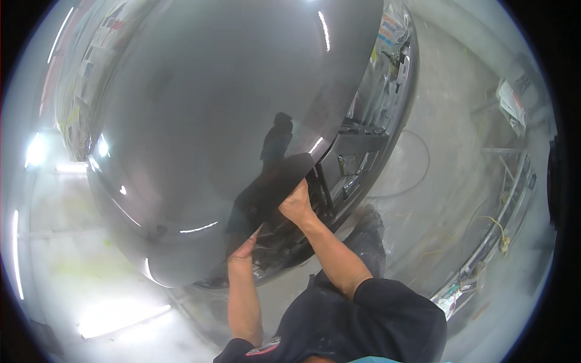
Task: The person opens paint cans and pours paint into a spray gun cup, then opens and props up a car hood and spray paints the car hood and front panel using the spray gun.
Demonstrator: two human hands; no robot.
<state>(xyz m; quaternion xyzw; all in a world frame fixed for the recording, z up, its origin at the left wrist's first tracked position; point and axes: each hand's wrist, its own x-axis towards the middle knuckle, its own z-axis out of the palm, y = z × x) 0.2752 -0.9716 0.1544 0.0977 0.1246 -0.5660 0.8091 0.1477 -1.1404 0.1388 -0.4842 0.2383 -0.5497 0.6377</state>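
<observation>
Hood [206, 115] lies at 11 o'clock from left hand [244, 247] and right hand [296, 206], both at its edge; whether fingers clamp, cannot tell

What a shine on the broad, curved dark-grey car bonnet [206, 103], smooth and mirror-glossy! Along its far side, crinkled clear plastic film [74, 124] glistens; the black short-sleeved cloth shirt [399, 311] looks matt, the pale grey floor [451, 109] dull and scuffed.
</observation>
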